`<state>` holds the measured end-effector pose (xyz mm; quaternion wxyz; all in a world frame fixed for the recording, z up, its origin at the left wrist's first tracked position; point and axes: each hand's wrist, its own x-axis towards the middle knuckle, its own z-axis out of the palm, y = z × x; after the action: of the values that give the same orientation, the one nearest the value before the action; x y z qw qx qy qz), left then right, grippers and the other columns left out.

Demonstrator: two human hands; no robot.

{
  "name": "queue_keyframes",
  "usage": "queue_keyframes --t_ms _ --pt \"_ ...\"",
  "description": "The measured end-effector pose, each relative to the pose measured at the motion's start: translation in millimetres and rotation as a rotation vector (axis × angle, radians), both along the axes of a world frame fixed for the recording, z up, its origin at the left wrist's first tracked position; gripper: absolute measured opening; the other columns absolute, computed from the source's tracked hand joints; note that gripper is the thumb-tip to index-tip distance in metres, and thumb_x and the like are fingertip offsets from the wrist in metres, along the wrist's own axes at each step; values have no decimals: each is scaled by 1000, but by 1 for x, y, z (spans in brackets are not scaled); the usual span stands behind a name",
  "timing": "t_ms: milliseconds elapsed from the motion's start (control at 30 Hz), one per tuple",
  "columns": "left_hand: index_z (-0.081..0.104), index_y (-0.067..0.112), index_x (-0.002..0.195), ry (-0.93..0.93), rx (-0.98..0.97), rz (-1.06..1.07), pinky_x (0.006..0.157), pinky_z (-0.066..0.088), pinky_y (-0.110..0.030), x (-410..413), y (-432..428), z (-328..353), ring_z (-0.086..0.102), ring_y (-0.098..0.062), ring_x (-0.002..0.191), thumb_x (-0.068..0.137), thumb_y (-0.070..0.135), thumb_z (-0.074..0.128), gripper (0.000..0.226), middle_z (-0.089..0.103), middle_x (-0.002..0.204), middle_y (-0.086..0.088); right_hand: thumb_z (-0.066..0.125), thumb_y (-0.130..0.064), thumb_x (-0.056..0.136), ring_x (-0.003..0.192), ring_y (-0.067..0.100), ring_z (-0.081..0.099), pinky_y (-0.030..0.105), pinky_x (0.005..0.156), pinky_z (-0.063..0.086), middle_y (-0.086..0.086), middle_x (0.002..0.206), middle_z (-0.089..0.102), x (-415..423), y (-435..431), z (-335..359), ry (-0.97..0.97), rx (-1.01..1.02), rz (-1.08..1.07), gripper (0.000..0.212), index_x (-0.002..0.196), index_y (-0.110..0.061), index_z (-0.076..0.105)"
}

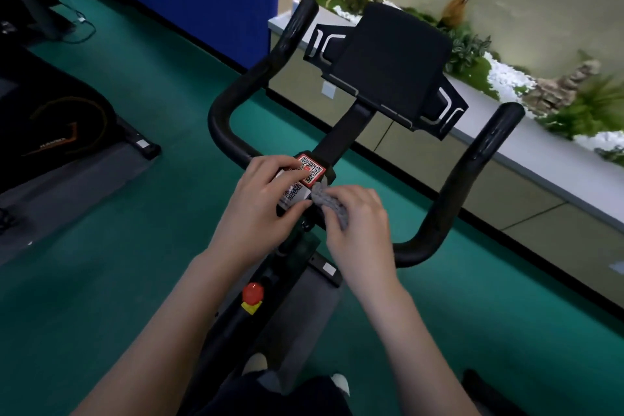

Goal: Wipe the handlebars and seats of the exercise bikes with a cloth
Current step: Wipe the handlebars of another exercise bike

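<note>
**Q:** At the centre clamp, how do the hands sit?
**A:** Left hand (260, 199) curls over the handlebars (472, 165) at the QR stickers (312, 169), thumb beneath. Right hand (361, 230) pinches a bunched grey cloth (329, 204) against the clamp, just beside the left thumb.
**Q:** Edges and room?
**A:** Both horns stand free, with green floor (162, 84) open on either side. A ledge (540, 159) runs near the right horn.
**Q:** Hidden parts?
**A:** Fingers cover most of the cloth, the hands mask the middle bar, and a second bike (60, 132) is cut off at left.
</note>
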<state>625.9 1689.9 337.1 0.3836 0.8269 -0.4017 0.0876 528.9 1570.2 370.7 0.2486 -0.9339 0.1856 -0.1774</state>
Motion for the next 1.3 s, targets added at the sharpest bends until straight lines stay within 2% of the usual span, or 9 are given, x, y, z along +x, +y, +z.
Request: queue_keyframes --t_ms 67,233,400,500,700,800,1033,1200,1300 --pt "65 8 115 20 -29 -8 97 41 -35 1 0 -2 48 -24 111 82 21 72 37 57 118 -4 61 -5 86 98 22 52 38 87 45 2 102 66 1 4 -2 29 -18 -31 22 106 -10 68" --pt "66 7 113 46 -85 -11 96 40 -34 2 0 -5 50 -26 109 80 22 71 37 58 117 -6 62 5 83 90 15 41 11 82 29 7 97 69 -9 2 -1 50 -74 -73 27 106 -4 70" --pt "65 7 115 53 -95 -15 95 42 -37 2 0 -7 48 -25 110 79 19 75 39 58 118 -5 62 4 85 83 26 49 17 70 29 9 83 69 -33 -15 1 137 -82 -148 19 98 -4 73" --pt "66 8 114 58 -107 -18 94 43 -39 3 0 -8 48 -25 110 78 19 75 39 58 117 -5 64 4 83 83 24 50 14 70 28 7 80 68 -47 -27 1 149 -103 -203 15 92 -4 73" --pt "65 7 115 71 -124 -25 93 43 -44 2 1 -9 48 -27 110 79 19 73 38 58 118 -6 70 4 79 88 22 57 10 82 36 3 93 71 -34 0 -9 -173 -65 -266 21 97 -6 73" --pt "66 8 114 58 -126 -38 91 43 -44 3 1 -8 49 -27 108 79 21 70 38 58 117 -6 67 5 81 97 21 53 20 92 42 10 104 67 -16 30 -30 -285 -107 -198 24 104 0 71" --pt "66 10 114 54 -147 -39 90 44 -46 5 2 -11 48 -25 107 78 21 74 38 58 116 -4 54 1 87 97 23 49 28 88 45 16 105 65 -46 35 -59 -408 -230 -263 24 105 4 70" --pt "67 10 113 69 -157 -41 89 44 -47 5 2 -12 48 -24 106 78 21 75 38 58 116 -3 66 7 78 96 19 57 21 91 45 12 101 61 -46 38 -58 -593 -28 -474 26 103 2 70" --pt "68 9 112 60 -153 -66 90 44 -44 10 3 -10 49 -25 104 77 21 76 37 59 114 -5 68 7 77 98 10 57 16 92 45 9 100 57 -23 58 -59 -658 106 -479 24 100 1 70"
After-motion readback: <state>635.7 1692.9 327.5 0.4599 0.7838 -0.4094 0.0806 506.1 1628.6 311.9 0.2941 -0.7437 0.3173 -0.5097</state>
